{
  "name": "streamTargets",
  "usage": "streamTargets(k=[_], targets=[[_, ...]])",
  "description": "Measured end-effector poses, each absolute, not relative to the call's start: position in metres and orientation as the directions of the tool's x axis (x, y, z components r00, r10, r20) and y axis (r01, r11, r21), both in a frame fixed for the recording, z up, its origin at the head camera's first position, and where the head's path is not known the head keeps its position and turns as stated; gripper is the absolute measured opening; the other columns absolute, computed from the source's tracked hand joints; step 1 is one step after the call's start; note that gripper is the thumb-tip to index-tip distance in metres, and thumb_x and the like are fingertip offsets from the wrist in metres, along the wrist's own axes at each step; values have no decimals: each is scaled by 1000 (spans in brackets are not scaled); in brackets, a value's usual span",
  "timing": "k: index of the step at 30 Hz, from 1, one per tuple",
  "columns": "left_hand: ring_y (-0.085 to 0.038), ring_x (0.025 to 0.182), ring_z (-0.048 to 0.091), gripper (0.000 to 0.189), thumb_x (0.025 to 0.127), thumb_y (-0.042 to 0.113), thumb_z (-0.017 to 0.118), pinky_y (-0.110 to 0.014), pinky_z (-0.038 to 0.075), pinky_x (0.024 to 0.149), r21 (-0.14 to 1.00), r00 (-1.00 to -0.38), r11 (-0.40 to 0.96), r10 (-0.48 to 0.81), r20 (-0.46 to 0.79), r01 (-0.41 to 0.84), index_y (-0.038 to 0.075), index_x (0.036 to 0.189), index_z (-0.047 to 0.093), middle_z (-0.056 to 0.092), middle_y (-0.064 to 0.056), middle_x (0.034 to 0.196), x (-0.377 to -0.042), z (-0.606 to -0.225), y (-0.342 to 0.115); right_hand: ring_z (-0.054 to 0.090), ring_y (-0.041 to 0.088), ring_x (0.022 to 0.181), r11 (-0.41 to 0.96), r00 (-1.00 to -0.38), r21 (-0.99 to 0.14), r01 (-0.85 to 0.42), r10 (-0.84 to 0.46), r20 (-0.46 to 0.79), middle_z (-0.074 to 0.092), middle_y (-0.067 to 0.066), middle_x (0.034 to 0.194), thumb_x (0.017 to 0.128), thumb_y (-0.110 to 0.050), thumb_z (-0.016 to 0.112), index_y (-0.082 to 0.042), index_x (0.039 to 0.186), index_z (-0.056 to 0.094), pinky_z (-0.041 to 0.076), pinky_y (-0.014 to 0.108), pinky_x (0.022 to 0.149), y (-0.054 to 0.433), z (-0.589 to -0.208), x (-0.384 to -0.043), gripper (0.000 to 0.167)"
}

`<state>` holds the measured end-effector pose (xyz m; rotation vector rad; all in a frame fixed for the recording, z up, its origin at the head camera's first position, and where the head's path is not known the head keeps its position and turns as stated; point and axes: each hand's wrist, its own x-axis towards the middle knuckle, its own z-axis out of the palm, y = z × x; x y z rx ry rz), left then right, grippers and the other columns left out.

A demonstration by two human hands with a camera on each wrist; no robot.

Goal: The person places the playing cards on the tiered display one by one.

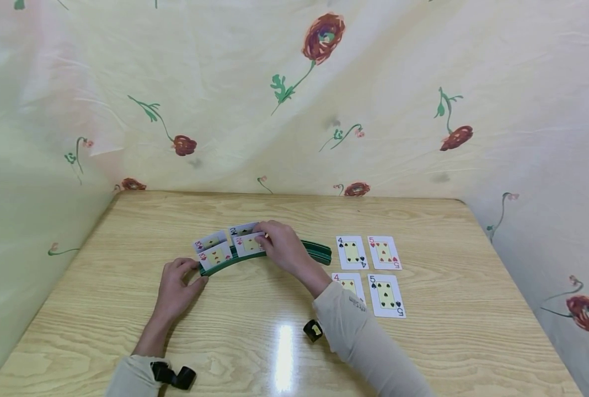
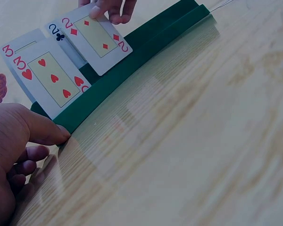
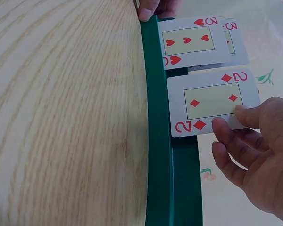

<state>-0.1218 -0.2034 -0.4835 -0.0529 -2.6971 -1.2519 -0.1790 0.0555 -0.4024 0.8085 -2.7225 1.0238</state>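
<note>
A curved green card holder [image 1: 319, 253] stands on the table with playing cards upright in its slots. My left hand [image 1: 177, 286] grips its left end, the thumb at the front edge. My right hand [image 3: 262, 150] pinches the two of diamonds [image 3: 212, 101] between thumb and fingers near its upper corner; the card's lower edge sits at the front slot. Behind it is the two of clubs [image 2: 60, 36], partly covered. Left of these, the three of hearts [image 2: 52, 77] leans in the front slot, with another red three [image 3: 237, 44] mostly hidden behind it.
Right of the holder, face-up cards lie in two rows: a black four [image 1: 351, 252] and the five of hearts [image 1: 384, 253], then a red four [image 1: 346, 281], partly under the right sleeve, and a black five [image 1: 386, 296]. Flowered cloth [image 1: 225, 110] surrounds the wooden table [image 1: 245, 331].
</note>
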Motion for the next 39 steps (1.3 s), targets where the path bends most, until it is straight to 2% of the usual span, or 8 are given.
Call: streamTargets(k=[11, 20, 28, 34, 39], targets=[[-36, 114, 44, 29, 85, 4, 74, -45, 32, 95, 743, -981, 658, -39, 193, 120, -8, 111, 69, 61, -25, 119, -121, -483, -203, 64, 16, 89, 633, -860, -586, -505, -424, 283, 73, 9, 112, 100, -12, 60, -7, 111, 69, 54, 29, 76, 56, -402, -180, 16], [-36, 116, 43, 30, 86, 5, 73, -46, 32, 96, 748, -986, 656, -34, 166, 103, -8, 113, 68, 61, -25, 121, -123, -481, -202, 64, 17, 90, 628, -863, -602, -494, -441, 248, 73, 11, 110, 99, -10, 61, -5, 110, 69, 55, 31, 78, 56, -409, -181, 14], [-36, 118, 43, 31, 87, 5, 73, -47, 32, 97, 748, -987, 657, -34, 156, 95, -8, 114, 68, 60, -25, 122, -123, -480, -202, 65, 17, 93, 607, -873, -643, -467, -430, 228, 71, 11, 118, 99, -11, 60, -6, 116, 67, 56, 29, 80, 60, -408, -181, 18], [-36, 116, 43, 32, 86, 5, 73, -46, 32, 96, 744, -987, 662, -34, 160, 98, -8, 115, 68, 60, -25, 122, -123, -480, -203, 66, 16, 90, 611, -879, -643, -461, -413, 238, 71, 8, 115, 99, -12, 62, -8, 120, 67, 57, 28, 79, 67, -401, -179, 22], [-36, 117, 43, 32, 86, 5, 73, -47, 32, 97, 745, -987, 661, -38, 157, 93, -8, 115, 68, 60, -25, 123, -122, -481, -203, 69, 19, 92, 608, -868, -624, -490, -409, 283, 72, 10, 112, 97, -10, 64, -6, 118, 67, 57, 32, 80, 73, -394, -177, 21]])
